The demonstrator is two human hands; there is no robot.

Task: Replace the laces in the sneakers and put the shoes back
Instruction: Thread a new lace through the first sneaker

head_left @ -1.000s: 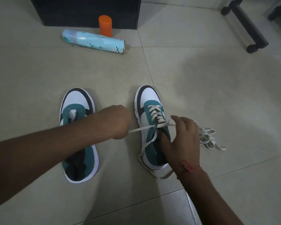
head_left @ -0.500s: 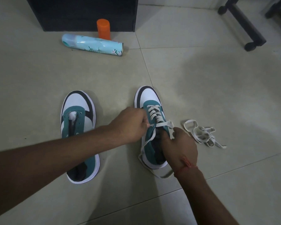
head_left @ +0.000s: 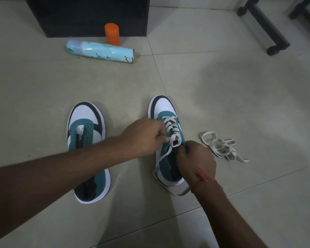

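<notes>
Here, sneakers (head_left: 164, 126) point toes away.

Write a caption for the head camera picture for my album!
Left hand and right hand thread a white lace through the right teal-and-white sneaker; its unlaced twin waits alongside.

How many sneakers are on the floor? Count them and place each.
2. The unlaced sneaker lies under the left forearm; the half-laced sneaker sits between both hands. None seems hidden.

Matt cloth sneakers (head_left: 166, 138) (flat woven laces (head_left: 172, 129)), glossy tiled floor (head_left: 222, 97)
</notes>
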